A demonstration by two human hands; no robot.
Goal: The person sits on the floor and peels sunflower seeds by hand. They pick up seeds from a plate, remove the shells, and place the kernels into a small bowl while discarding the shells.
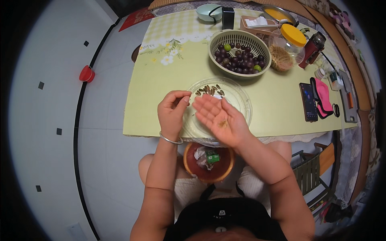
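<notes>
My left hand (172, 114) is closed in a pinch over the left edge of a clear round plastic tray (246, 100). Whatever sits between its fingertips is too small to make out. Palm up over the same tray, my right hand (230, 127) has its fingers stretched out flat. A few tiny brownish bits (222, 123) lie on that palm. Just beyond the fingers, several brown oblong seed-like pieces (207, 90) rest in the tray, partly hidden by the right hand.
Beyond the tray stands a plastic colander (261, 74) of dark grapes. To the right are a yellow-lidded jar (292, 36), a dark red flask (311, 50), a phone (308, 102) and a pink-and-black item (322, 96). Below the table edge sits a waste bin (188, 164) with rubbish.
</notes>
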